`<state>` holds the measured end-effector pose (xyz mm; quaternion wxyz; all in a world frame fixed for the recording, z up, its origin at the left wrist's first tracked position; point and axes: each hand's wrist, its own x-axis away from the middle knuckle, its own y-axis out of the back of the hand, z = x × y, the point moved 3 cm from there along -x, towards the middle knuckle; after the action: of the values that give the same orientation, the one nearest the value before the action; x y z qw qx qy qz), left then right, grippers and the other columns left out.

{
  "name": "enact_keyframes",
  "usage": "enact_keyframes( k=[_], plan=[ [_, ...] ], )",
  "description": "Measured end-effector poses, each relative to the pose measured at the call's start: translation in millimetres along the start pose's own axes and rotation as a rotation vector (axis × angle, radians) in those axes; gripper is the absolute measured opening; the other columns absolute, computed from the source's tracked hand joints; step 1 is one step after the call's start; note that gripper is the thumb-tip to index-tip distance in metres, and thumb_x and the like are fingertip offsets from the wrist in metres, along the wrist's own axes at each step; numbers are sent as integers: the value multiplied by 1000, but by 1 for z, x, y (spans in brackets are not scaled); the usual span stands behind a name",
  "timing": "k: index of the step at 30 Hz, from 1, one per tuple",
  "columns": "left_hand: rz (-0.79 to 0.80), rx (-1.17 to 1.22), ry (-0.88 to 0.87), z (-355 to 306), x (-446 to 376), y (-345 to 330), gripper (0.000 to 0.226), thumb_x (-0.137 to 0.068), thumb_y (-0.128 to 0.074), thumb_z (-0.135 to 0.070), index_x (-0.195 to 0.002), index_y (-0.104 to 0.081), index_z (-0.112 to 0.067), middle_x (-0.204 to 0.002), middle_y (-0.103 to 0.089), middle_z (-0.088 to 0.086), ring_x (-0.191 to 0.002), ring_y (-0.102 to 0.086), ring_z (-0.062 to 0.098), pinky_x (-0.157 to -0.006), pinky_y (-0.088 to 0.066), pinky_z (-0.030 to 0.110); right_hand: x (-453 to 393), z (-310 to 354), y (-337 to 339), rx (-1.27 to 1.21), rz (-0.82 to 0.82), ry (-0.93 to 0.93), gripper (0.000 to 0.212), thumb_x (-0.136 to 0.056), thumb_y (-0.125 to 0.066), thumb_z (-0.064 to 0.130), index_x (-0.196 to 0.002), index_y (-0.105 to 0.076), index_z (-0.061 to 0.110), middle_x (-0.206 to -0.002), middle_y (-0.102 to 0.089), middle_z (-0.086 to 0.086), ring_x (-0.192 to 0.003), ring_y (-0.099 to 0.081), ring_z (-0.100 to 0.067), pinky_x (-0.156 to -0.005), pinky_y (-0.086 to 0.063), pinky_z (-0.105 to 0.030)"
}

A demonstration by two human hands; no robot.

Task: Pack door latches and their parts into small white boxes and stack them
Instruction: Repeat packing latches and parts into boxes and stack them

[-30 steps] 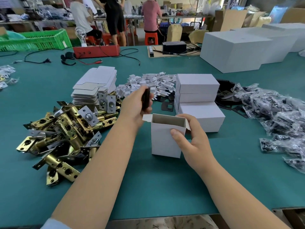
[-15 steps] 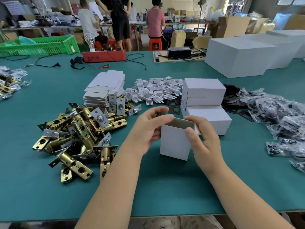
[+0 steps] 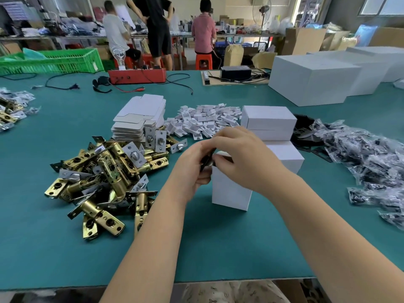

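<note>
A small white box (image 3: pixel 231 191) stands upright on the green table (image 3: pixel 218 248), and both hands meet at its open top. My left hand (image 3: pixel 192 165) curls round the box's upper left corner and pinches a flat black part (image 3: pixel 206 161) at the mouth. My right hand (image 3: pixel 240 154) arches over the top, its fingertips curled onto the box's top flap beside the black part. The opening is mostly hidden by my fingers. A heap of brass door latches (image 3: pixel 105 171) lies to the left.
Behind the hands are flat box blanks (image 3: pixel 140 119), a pile of white plastic pieces (image 3: pixel 205 122) and closed white boxes (image 3: pixel 270 121) stacked two high. Black plates (image 3: pixel 303 133) and bagged parts (image 3: pixel 371 165) lie right. Large white cartons (image 3: pixel 312 77) stand far right; people work beyond.
My left hand brought the black part down from above the box to its mouth. My right hand left the box's side and now covers the top.
</note>
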<state>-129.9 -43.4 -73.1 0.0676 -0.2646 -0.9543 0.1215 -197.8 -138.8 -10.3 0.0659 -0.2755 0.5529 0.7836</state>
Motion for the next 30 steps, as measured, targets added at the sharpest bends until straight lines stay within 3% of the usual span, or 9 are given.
enact_keyframes(
  k=[2,5,10,16,18,21,24,27,30],
  plan=[
    [22,74,21,2,0,3,40,-94,-42,-26,-57,-57,-24,-45,-32,-8,-37,-17,8,-38,-13,18,-6,-1,-1,-20,5,-41,33,-83,-57,3,-110,-69,17,-101,-63,-5,-98,-49,-25,-85,-35,-29],
    [66,113,6,1,0,5,39,-92,-26,-11,-98,-65,-18,-45,-34,-5,-34,-19,7,-38,-15,15,-7,-6,-2,-69,37,-86,30,-82,-56,4,-103,-71,18,-98,-65,-4,-96,-48,-24,-82,-34,-26],
    [109,162,-1,-1,0,8,39,-86,-32,-2,-114,-57,-14,-55,-35,-2,-35,-22,7,-35,-20,14,-2,-13,0,-101,-5,-51,22,-83,-62,3,-96,-75,17,-97,-68,-2,-94,-52,-26,-84,-39,-31],
    [43,136,-6,-1,0,6,21,-86,-52,-21,-96,-71,-20,-63,-54,-4,-49,-42,10,-46,-33,18,6,-15,5,-154,-160,-32,12,-83,-71,13,-95,-74,11,-89,-68,-3,-86,-55,-25,-77,-41,-29],
    [-8,99,3,0,-1,4,25,-93,-47,-28,-91,-71,-20,-73,-58,-1,-63,-48,17,-58,-39,25,13,-18,9,-254,-267,-123,12,-84,-69,13,-94,-73,15,-82,-66,3,-83,-56,-21,-74,-43,-26],
    [26,-8,-45,2,0,0,23,-81,-56,-32,-86,-77,-24,-90,-67,8,-85,-60,22,-72,-48,32,27,-28,11,-530,-378,-350,22,-86,-66,15,-93,-66,35,-82,-68,13,-85,-62,-8,-77,-44,-13],
    [98,0,-23,4,3,-6,28,-79,-53,-26,-93,-77,-19,-113,-68,18,-99,-59,26,-86,-44,40,36,-33,9,-700,-439,-468,28,-88,-64,9,-98,-64,35,-79,-69,7,-82,-65,-12,-80,-49,-24],
    [76,12,-13,4,2,-6,30,-87,-52,-22,-107,-71,-12,-121,-64,24,-98,-59,27,-84,-45,39,41,-29,11,-789,-494,-492,30,-89,-63,7,-95,-64,37,-74,-69,9,-74,-65,-8,-73,-48,-20],
    [91,13,-60,4,2,-6,30,-91,-47,-15,-105,-74,-13,-107,-71,17,-92,-63,22,-72,-52,28,45,-26,9,-691,-460,-480,42,-89,-65,13,-101,-58,52,-81,-69,12,-78,-63,-3,-73,-48,-17]
  ],
)
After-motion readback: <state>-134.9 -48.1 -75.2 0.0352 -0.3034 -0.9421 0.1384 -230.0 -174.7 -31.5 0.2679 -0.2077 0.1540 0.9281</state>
